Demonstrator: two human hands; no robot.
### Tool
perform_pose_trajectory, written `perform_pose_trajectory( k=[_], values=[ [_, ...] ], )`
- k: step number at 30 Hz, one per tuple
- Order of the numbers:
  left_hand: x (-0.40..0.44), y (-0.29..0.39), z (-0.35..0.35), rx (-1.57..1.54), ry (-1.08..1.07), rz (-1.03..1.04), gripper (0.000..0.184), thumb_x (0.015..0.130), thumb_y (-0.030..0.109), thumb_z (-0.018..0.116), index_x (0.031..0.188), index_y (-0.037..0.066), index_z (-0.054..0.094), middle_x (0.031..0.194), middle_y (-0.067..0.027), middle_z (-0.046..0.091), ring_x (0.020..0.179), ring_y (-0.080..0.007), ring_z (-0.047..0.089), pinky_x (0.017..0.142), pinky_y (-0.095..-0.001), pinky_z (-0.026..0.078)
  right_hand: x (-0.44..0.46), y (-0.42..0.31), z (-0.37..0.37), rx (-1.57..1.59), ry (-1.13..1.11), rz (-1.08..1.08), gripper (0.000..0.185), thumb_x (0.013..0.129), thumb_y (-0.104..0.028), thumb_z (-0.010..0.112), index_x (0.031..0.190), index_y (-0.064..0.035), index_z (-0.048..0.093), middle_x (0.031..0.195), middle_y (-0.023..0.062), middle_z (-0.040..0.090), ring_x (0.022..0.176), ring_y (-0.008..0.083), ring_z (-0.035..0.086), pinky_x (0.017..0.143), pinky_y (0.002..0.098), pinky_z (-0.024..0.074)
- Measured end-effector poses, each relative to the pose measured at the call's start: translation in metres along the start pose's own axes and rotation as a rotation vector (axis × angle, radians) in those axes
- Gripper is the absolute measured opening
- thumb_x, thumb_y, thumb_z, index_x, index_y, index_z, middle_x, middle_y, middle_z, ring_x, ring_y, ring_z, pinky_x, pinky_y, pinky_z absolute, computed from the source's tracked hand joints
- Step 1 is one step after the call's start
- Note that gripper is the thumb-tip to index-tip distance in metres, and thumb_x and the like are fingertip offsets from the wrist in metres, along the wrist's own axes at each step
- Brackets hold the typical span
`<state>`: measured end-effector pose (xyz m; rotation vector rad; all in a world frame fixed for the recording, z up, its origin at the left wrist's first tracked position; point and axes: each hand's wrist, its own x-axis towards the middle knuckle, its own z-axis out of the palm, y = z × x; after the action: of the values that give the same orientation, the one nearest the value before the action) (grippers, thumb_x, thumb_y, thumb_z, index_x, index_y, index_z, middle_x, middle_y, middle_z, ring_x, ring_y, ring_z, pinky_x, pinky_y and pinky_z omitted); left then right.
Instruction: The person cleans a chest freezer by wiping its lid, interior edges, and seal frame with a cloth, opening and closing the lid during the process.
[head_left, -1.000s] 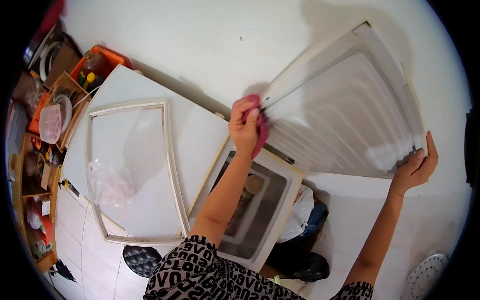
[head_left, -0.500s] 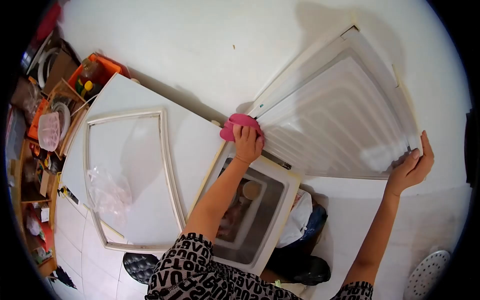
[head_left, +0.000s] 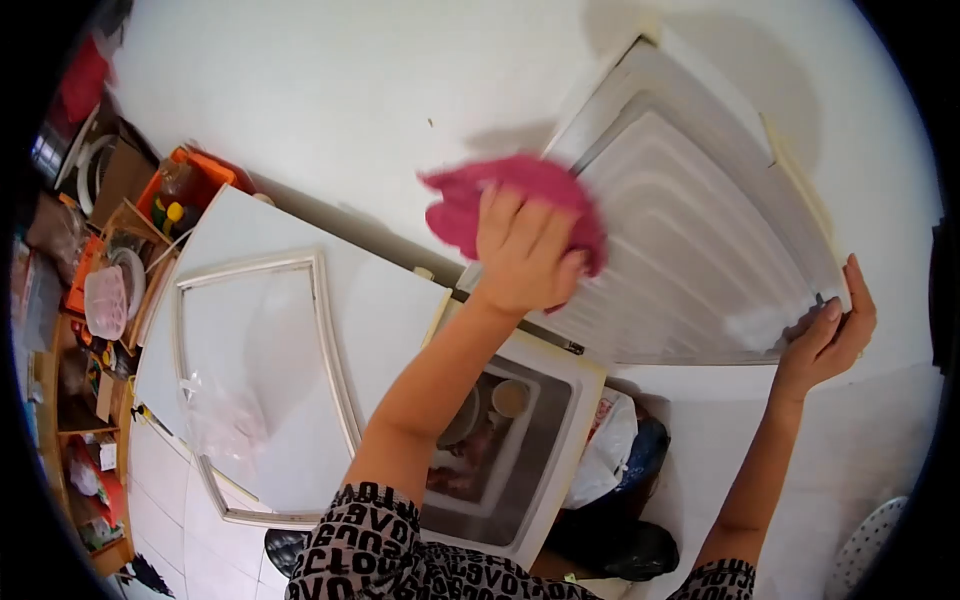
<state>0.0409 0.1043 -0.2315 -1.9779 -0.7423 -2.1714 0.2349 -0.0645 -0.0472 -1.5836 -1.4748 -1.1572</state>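
A crumpled pink cloth (head_left: 460,205) is in my left hand (head_left: 530,245), whose fingers are closed over it. The cloth is blurred by motion and lies against the left edge of the raised white freezer lid (head_left: 690,220), over its ribbed inner panel. My right hand (head_left: 830,335) grips the lid's lower right corner, thumb on the inner face and fingers around the edge. Below the lid the freezer (head_left: 560,400) is open, with a round container (head_left: 510,398) and other contents inside that I cannot make out.
Left of the opening, a pale rectangular gasket (head_left: 335,370) and a clear plastic bag (head_left: 225,415) lie on the white closed top (head_left: 385,300). Cluttered shelves (head_left: 115,490) and an orange crate (head_left: 205,170) stand at the left. Bags (head_left: 610,450) sit beside the freezer.
My left hand has moved up with the pink cloth, from the hinge corner along the lid's left edge. My right hand stays on the lid corner. The view has shifted slightly.
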Motion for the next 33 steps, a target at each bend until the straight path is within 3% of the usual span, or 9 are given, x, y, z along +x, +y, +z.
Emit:
perform_pose_trajectory(
  k=[4, 7, 14, 16, 22, 26, 28, 32, 33],
  values=[
    [-0.119, -0.015, 0.0, 0.075, -0.138, -0.175, 0.039, 0.079, 0.018, 0.049, 0.105, -0.011, 0.051, 0.114, -0.031, 0.046, 0.108, -0.054, 0.039, 0.1, -0.0643, 0.02, 0.004, 0.007, 0.001, 0.011, 0.045, -0.213, 0.032, 0.094, -0.025, 0.044, 0.11, -0.0009, 0.058, 0.115, 0.0118, 0.06, 0.094, 0.0201, 0.054, 0.076, 0.0278, 0.0397],
    [-0.094, -0.01, -0.002, 0.08, -0.111, -0.217, 0.035, 0.076, 0.024, 0.054, 0.096, -0.005, 0.059, 0.104, -0.0252, 0.051, 0.106, -0.0507, 0.042, 0.099, -0.0655, 0.023, 0.0, 0.006, 0.0, -0.015, 0.025, -0.143, 0.03, 0.093, -0.025, 0.046, 0.108, -0.0015, 0.058, 0.115, 0.0116, 0.061, 0.095, 0.0222, 0.055, 0.076, 0.0289, 0.0395],
    [0.124, 0.039, -0.006, 0.113, 0.034, 0.142, 0.051, 0.088, 0.035, 0.044, 0.116, -0.006, 0.055, 0.125, -0.0229, 0.048, 0.121, -0.0468, 0.038, 0.104, -0.059, 0.02, 0.006, 0.007, 0.002, -0.049, 0.068, -0.171, 0.025, 0.09, -0.021, 0.049, 0.106, -0.0032, 0.058, 0.114, 0.011, 0.062, 0.096, 0.024, 0.057, 0.08, 0.0324, 0.0385],
    [0.108, 0.034, -0.001, 0.129, 0.028, 0.139, 0.05, 0.088, 0.035, 0.045, 0.113, -0.007, 0.056, 0.122, -0.0238, 0.049, 0.121, -0.0466, 0.038, 0.104, -0.0592, 0.02, 0.007, 0.006, 0.001, -0.05, 0.089, -0.162, 0.025, 0.089, -0.021, 0.05, 0.105, -0.0034, 0.058, 0.114, 0.0109, 0.063, 0.096, 0.0243, 0.057, 0.081, 0.0332, 0.0382],
    [-0.029, -0.007, -0.006, 0.136, -0.183, 0.021, 0.042, 0.08, 0.027, 0.051, 0.102, -0.008, 0.056, 0.101, -0.0258, 0.053, 0.09, -0.0436, 0.049, 0.088, -0.0556, 0.036, 0.005, 0.009, 0.001, -0.072, 0.095, -0.147, 0.024, 0.085, -0.021, 0.055, 0.103, -0.0052, 0.059, 0.112, 0.0093, 0.063, 0.098, 0.0251, 0.057, 0.081, 0.034, 0.0372],
    [0.016, 0.011, -0.005, 0.152, -0.106, 0.093, 0.038, 0.079, 0.021, 0.054, 0.104, -0.007, 0.056, 0.103, -0.0242, 0.053, 0.092, -0.0413, 0.048, 0.086, -0.0504, 0.038, 0.005, 0.009, 0.003, -0.058, 0.129, -0.145, 0.024, 0.083, -0.02, 0.056, 0.102, -0.0061, 0.059, 0.11, 0.0089, 0.063, 0.099, 0.0259, 0.058, 0.081, 0.0348, 0.0368],
    [0.049, 0.027, -0.004, 0.104, -0.021, 0.192, 0.046, 0.08, 0.019, 0.053, 0.115, -0.01, 0.048, 0.114, -0.029, 0.045, 0.105, -0.0434, 0.04, 0.094, -0.054, 0.031, 0.005, 0.009, 0.001, -0.035, 0.123, -0.141, 0.024, 0.081, -0.019, 0.056, 0.101, -0.0062, 0.059, 0.11, 0.0087, 0.063, 0.099, 0.0262, 0.058, 0.082, 0.0346, 0.0364],
    [0.09, 0.054, -0.005, 0.175, -0.095, 0.326, 0.036, 0.076, 0.018, 0.06, 0.109, 0.004, 0.06, 0.116, -0.0041, 0.055, 0.109, -0.0216, 0.043, 0.087, -0.0358, 0.033, 0.006, 0.005, -0.002, -0.053, 0.137, -0.135, 0.023, 0.079, -0.017, 0.056, 0.1, -0.006, 0.059, 0.11, 0.008, 0.063, 0.097, 0.026, 0.059, 0.082, 0.0349, 0.0366],
    [0.091, 0.057, -0.004, 0.169, -0.098, 0.334, 0.036, 0.076, 0.018, 0.06, 0.109, 0.004, 0.06, 0.116, -0.0041, 0.055, 0.109, -0.0216, 0.043, 0.087, -0.0358, 0.033, 0.005, 0.005, -0.001, -0.058, 0.141, -0.126, 0.023, 0.079, -0.017, 0.056, 0.1, -0.006, 0.059, 0.11, 0.008, 0.063, 0.097, 0.026, 0.059, 0.082, 0.0349, 0.0366]
  ],
)
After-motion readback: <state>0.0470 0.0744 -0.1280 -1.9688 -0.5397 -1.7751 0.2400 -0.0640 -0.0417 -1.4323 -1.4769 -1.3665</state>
